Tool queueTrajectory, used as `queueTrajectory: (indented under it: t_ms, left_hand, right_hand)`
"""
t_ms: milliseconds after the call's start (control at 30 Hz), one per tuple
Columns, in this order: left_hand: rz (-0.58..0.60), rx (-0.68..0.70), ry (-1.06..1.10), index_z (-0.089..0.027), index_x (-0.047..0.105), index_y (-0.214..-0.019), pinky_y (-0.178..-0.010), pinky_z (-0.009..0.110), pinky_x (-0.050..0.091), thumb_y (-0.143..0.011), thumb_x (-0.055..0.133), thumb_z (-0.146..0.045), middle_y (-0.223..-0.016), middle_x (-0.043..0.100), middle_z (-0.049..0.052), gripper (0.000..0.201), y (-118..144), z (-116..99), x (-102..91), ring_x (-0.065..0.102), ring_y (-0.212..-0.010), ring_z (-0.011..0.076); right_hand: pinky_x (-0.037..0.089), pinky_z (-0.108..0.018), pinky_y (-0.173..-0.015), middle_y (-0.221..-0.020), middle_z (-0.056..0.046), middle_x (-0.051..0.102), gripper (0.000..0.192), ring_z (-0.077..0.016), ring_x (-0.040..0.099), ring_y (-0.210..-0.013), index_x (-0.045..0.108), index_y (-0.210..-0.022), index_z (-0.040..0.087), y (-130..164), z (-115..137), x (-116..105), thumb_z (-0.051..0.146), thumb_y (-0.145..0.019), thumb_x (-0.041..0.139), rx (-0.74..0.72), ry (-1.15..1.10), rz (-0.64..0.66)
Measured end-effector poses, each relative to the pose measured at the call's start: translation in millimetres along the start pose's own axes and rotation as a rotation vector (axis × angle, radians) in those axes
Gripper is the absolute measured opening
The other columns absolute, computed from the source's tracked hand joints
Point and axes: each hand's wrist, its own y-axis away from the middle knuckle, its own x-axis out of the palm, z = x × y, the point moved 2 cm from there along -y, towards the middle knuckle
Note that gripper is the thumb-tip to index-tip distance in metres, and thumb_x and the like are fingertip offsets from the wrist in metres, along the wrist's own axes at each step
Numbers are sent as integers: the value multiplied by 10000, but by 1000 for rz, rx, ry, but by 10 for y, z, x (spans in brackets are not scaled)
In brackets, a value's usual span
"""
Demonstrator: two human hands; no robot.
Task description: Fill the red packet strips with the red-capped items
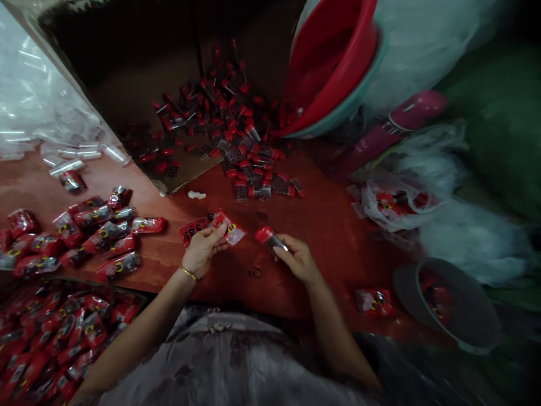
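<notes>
My left hand [202, 248] pinches a flat red plastic sleeve [231, 231] with a clear end, held over the table. A stack of red printed sleeves [193, 230] lies just behind that hand. In my right hand [298, 260] is a small clear bottle with a red cap [265, 234], its cap pointing left toward the sleeve. Bottle and sleeve are a short gap apart. Further back, a heap of similar red-capped bottles [253, 163] spills out of a cardboard box [186, 175] lying on its side.
Wrapped red packs [105, 234] lie on the left; more fill a box [80, 338] below. Clear tubes [76, 152] are heaped at far left. A red basin [333, 84], a maroon flask [393, 129], plastic bags [397, 203] and a grey bucket [448, 304] stand on the right.
</notes>
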Motion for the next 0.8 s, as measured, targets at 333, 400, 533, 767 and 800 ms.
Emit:
queueTrajectory:
  t_ms: [333, 400, 533, 767, 800]
  left_hand:
    - [49, 244, -153, -127, 680, -610, -643, 224, 442, -495, 801, -421, -625, 660, 2, 337, 79, -5, 54, 550, -589, 94]
    - [53, 265, -166, -130, 694, -629, -658, 223, 446, -497, 802, -413, -645, 671, 5, 330, 102, -20, 40, 555, -605, 97]
    - [63, 246, -87, -140, 707, -707, -655, 219, 460, -511, 801, -407, -675, 682, 2, 344, 114, 2, 47, 569, -617, 96]
    - [115, 160, 35, -137, 683, -780, -648, 221, 479, -460, 840, -306, -726, 692, 8, 395, 123, 144, 121, 592, -616, 96]
    - [118, 159, 37, -134, 679, -776, -652, 222, 478, -456, 842, -290, -723, 691, 8, 392, 124, 165, 125, 592, -620, 97]
  right_hand:
    - [330, -185, -386, -550, 22, 552, 199, -79, 425, -418, 627, -728, 164, 96, 255, 329, 349, -683, 569, 266, -426, 134]
    - [327, -183, -383, -539, 27, 549, 198, -76, 423, -408, 626, -739, 164, 73, 256, 366, 346, -684, 569, 267, -443, 128]
    - [310, -174, -371, -518, 38, 519, 184, -73, 437, -399, 605, -716, 163, 77, 217, 463, 340, -688, 568, 296, -496, 95]
    - [310, -157, -352, -506, 53, 486, 235, -62, 422, -389, 562, -741, 169, 103, 197, 586, 403, -749, 544, 288, -524, 33]
    - [315, -156, -353, -507, 54, 484, 246, -64, 424, -398, 551, -747, 172, 101, 210, 595, 417, -764, 535, 284, -514, 33]
